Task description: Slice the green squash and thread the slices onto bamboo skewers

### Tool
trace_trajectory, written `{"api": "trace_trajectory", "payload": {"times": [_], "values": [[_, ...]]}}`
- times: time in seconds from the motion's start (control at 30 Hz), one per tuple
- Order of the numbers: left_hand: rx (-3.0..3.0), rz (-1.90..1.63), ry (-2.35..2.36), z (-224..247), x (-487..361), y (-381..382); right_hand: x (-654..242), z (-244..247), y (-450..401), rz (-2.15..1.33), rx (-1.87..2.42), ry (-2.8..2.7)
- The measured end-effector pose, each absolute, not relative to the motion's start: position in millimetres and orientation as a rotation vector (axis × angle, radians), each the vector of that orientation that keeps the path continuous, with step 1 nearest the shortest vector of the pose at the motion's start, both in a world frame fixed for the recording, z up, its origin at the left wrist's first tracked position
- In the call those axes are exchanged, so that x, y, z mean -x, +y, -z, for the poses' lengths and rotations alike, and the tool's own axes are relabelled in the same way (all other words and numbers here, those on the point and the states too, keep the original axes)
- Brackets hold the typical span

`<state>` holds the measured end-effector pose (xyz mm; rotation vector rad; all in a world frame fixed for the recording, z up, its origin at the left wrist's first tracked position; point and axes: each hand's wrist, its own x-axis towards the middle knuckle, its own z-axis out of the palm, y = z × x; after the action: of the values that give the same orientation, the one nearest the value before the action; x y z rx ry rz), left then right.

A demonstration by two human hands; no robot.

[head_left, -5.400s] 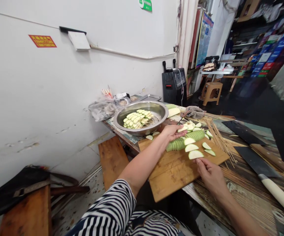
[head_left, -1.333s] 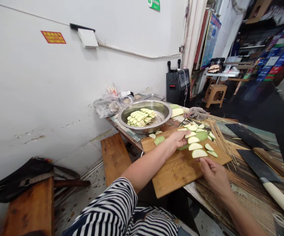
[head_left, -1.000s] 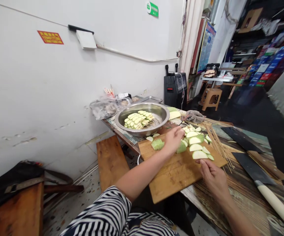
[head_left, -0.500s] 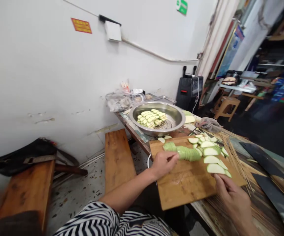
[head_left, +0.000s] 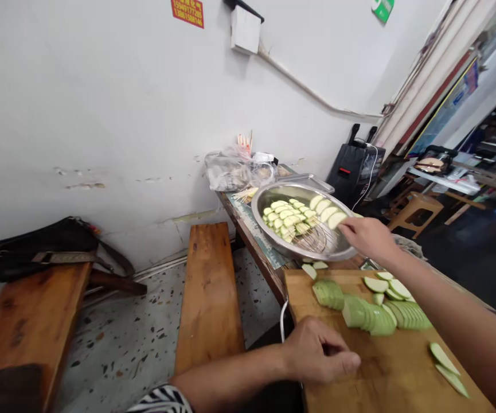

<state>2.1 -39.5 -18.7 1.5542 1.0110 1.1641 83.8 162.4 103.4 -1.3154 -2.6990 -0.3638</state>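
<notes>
My right hand (head_left: 370,236) is closed at the near end of a skewer of pale green squash slices (head_left: 328,212), probably zucchini. The slices hang over the right side of a steel basin (head_left: 269,236). Inside the basin lies a pile of similar skewers (head_left: 288,215), their sticks pointing toward me. My left hand (head_left: 319,351) is loosely curled above the near left part of a wooden cutting board (head_left: 359,378), nothing visible in it. Overlapping rows of cut squash (head_left: 368,314) lie on the board, with loose slices (head_left: 448,367) nearer its right side.
Two wooden benches stand left of the table, the nearer one (head_left: 209,298) beside it; a black bag (head_left: 36,249) rests on the other. Plastic bags (head_left: 234,172) and a metal tray (head_left: 308,182) sit behind the basin. A black speaker (head_left: 353,169) stands by the wall.
My right hand has gone from the slices at the board's right side to the basin, now with a skewer of slices. My left hand has moved off the sliced row toward me. The view has shifted.
</notes>
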Motion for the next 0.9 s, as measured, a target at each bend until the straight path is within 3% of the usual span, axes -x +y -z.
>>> {"api": "trace_trajectory", "payload": {"times": [0.23,0.53,0.73,0.9], "values": [[-1.704,-0.987,0.954,37,-1,-35,7,-72,228,0.332,1.369,-2.778],[-1.917,-0.958,0.98,32,2,-29,9,-65,235,0.239,1.33,-2.829],[-1.923,-0.964,1.01,26,5,-32,-86,-115,188,0.212,1.329,-2.732],[-1.915,-0.971,1.104,31,7,-31,-238,-132,141,0.195,1.922,-2.437]]}}
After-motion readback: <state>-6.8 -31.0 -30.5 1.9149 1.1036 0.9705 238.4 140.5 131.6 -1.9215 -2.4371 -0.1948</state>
